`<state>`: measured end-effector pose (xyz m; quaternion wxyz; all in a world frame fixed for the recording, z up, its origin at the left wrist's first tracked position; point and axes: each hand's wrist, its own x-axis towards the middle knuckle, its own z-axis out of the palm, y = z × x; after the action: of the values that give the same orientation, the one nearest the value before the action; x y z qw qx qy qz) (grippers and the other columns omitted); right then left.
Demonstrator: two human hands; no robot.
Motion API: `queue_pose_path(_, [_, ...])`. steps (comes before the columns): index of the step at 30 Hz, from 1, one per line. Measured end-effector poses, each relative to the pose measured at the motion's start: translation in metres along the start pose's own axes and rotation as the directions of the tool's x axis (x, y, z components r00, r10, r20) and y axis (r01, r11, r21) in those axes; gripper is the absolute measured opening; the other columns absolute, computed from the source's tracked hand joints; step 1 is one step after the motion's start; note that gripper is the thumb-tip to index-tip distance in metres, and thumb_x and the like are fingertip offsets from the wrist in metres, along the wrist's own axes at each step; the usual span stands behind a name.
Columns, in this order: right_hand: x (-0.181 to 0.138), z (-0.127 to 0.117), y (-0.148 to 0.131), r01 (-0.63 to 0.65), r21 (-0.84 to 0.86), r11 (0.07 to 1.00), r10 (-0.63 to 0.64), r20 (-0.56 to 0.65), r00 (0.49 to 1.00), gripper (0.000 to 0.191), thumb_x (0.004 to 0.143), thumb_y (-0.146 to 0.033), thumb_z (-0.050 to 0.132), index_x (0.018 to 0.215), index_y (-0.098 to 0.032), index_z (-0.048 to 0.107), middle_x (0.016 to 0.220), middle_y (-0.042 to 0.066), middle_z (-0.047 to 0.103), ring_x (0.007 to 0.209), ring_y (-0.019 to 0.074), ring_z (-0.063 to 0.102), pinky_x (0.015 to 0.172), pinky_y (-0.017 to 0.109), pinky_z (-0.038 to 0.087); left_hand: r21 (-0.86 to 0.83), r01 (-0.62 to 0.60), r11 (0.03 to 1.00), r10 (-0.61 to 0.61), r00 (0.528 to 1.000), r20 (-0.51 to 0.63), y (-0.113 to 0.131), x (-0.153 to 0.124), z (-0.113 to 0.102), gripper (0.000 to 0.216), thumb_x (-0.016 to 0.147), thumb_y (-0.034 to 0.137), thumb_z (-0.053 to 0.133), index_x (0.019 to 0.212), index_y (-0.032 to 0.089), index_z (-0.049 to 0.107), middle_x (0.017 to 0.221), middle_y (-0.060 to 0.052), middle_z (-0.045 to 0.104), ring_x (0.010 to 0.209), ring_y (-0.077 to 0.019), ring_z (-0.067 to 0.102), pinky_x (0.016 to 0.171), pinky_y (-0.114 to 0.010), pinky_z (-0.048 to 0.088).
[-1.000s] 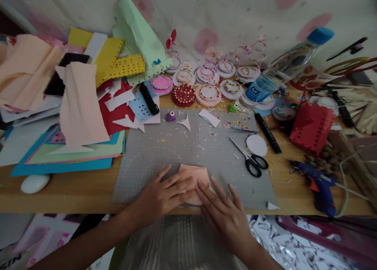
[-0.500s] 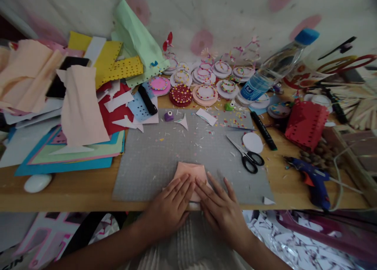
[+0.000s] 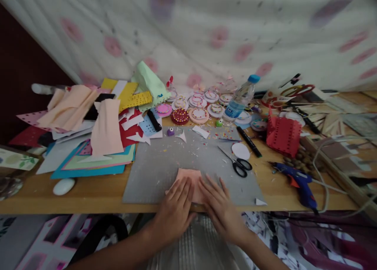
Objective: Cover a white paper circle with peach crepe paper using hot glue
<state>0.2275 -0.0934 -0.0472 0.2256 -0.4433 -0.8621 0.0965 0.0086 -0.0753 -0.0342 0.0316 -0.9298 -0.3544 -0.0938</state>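
Observation:
A piece of peach paper [image 3: 193, 176] lies at the front edge of the grey cutting mat [image 3: 153, 171], partly covered by both hands. My left hand [image 3: 176, 203] rests flat on its left side with fingers stretched out. On its right side my right hand [image 3: 221, 207] lies with fingers outstretched and somewhat spread. Neither hand grips anything. Black-handled scissors [image 3: 241, 168] and a white paper disc [image 3: 240, 150] sit on the mat to the right. Small paper scraps [image 3: 200, 131] and a purple punch [image 3: 171, 132] are farther back.
Coloured paper sheets [image 3: 97, 166] are piled at left, near a white oval object [image 3: 64, 186]. Decorated paper discs [image 3: 180, 116] line the back beside a water bottle [image 3: 240, 99]. At right are a black marker [image 3: 249, 141], a red paper box [image 3: 283, 135] and a blue glue gun [image 3: 300, 181].
The camera view has tilted up, showing more of the curtain and the left side. Both hands stay flat on the peach paper, with only a slight shift.

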Motion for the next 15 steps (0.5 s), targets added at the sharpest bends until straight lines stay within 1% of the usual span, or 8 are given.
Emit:
queue_pose_path(2, [-0.005, -0.008, 0.004, -0.069, 0.089, 0.994, 0.087, -0.205, 0.975, 0.055, 0.092, -0.011, 0.042, 0.147, -0.018, 0.036, 0.151, 0.013, 0.043, 0.143, 0.0276, 0.033, 0.115, 0.059, 0.026, -0.013, 0.026, 1.0, -0.026, 1.0, -0.004, 0.005, 0.004, 0.003, 0.074, 0.095, 0.056, 0.041, 0.146, 0.003, 0.036, 0.15, -0.02, 0.043, 0.14, -0.0325, 0.039, 0.115, -0.044, 0.025])
queue_pose_path(4, [-0.012, -0.017, 0.009, -0.163, 0.217, 0.963, 0.238, -0.39, 0.889, 0.047, 0.093, -0.012, 0.042, 0.139, -0.021, 0.045, 0.15, 0.012, 0.043, 0.14, 0.0272, 0.038, 0.113, 0.055, 0.031, -0.031, 0.031, 0.999, -0.031, 1.0, -0.001, 0.009, 0.009, 0.011, 0.079, 0.093, 0.059, 0.042, 0.149, 0.004, 0.03, 0.153, -0.02, 0.038, 0.143, -0.0323, 0.034, 0.115, -0.044, 0.025])
queue_pose_path(6, [-0.019, -0.025, 0.013, -0.242, 0.332, 0.912, 0.386, -0.49, 0.781, 0.039, 0.094, -0.015, 0.044, 0.131, -0.022, 0.052, 0.146, 0.013, 0.047, 0.136, 0.0278, 0.043, 0.11, 0.053, 0.035, -0.05, 0.04, 0.998, -0.039, 0.999, 0.008, 0.01, 0.012, 0.02, 0.082, 0.093, 0.058, 0.045, 0.15, 0.003, 0.024, 0.154, -0.022, 0.035, 0.145, -0.0327, 0.03, 0.116, -0.044, 0.025])
queue_pose_path(7, [-0.022, -0.028, 0.015, -0.268, 0.366, 0.891, 0.433, -0.512, 0.741, 0.035, 0.094, -0.017, 0.045, 0.127, -0.022, 0.055, 0.143, 0.013, 0.049, 0.133, 0.0282, 0.046, 0.108, 0.052, 0.036, -0.061, 0.045, 0.997, -0.044, 0.999, 0.019, 0.01, 0.013, 0.024, 0.083, 0.092, 0.056, 0.046, 0.151, 0.002, 0.022, 0.154, -0.023, 0.034, 0.145, -0.0331, 0.028, 0.116, -0.045, 0.024])
queue_pose_path(8, [-0.024, -0.029, 0.016, -0.284, 0.383, 0.879, 0.46, -0.523, 0.718, 0.032, 0.094, -0.018, 0.047, 0.123, -0.022, 0.058, 0.14, 0.012, 0.052, 0.13, 0.0285, 0.048, 0.107, 0.052, 0.036, -0.075, 0.047, 0.996, -0.045, 0.998, 0.036, 0.01, 0.013, 0.027, 0.084, 0.092, 0.054, 0.047, 0.151, 0.002, 0.02, 0.154, -0.024, 0.033, 0.146, -0.0334, 0.027, 0.117, -0.045, 0.024])
queue_pose_path(10, [-0.026, -0.029, 0.017, -0.295, 0.386, 0.874, 0.47, -0.52, 0.713, 0.028, 0.094, -0.02, 0.048, 0.118, -0.023, 0.06, 0.136, 0.012, 0.055, 0.127, 0.0285, 0.05, 0.106, 0.051, 0.037, -0.111, 0.046, 0.993, -0.037, 0.996, 0.078, 0.008, 0.013, 0.029, 0.085, 0.092, 0.052, 0.048, 0.153, 0.003, 0.015, 0.156, -0.023, 0.029, 0.147, -0.0336, 0.024, 0.118, -0.046, 0.021])
queue_pose_path(13, [-0.023, -0.025, 0.016, -0.279, 0.384, 0.88, 0.451, -0.494, 0.743, 0.027, 0.094, -0.02, 0.046, 0.117, -0.024, 0.061, 0.135, 0.01, 0.056, 0.125, 0.0273, 0.051, 0.103, 0.049, 0.039, -0.175, 0.052, 0.983, -0.034, 0.994, 0.106, 0.005, 0.012, 0.025, 0.085, 0.093, 0.049, 0.049, 0.154, 0.006, 0.01, 0.159, -0.021, 0.024, 0.148, -0.0329, 0.019, 0.119, -0.048, 0.02])
queue_pose_path(15, [-0.018, -0.024, 0.015, -0.272, 0.388, 0.881, 0.448, -0.494, 0.745, 0.028, 0.095, -0.019, 0.046, 0.117, -0.024, 0.061, 0.135, 0.01, 0.056, 0.125, 0.0266, 0.051, 0.104, 0.049, 0.038, -0.198, 0.062, 0.978, -0.038, 0.992, 0.12, 0.003, 0.012, 0.021, 0.078, 0.095, 0.042, 0.048, 0.154, 0.007, 0.01, 0.16, -0.019, 0.022, 0.149, -0.031, 0.018, 0.12, -0.047, 0.021])
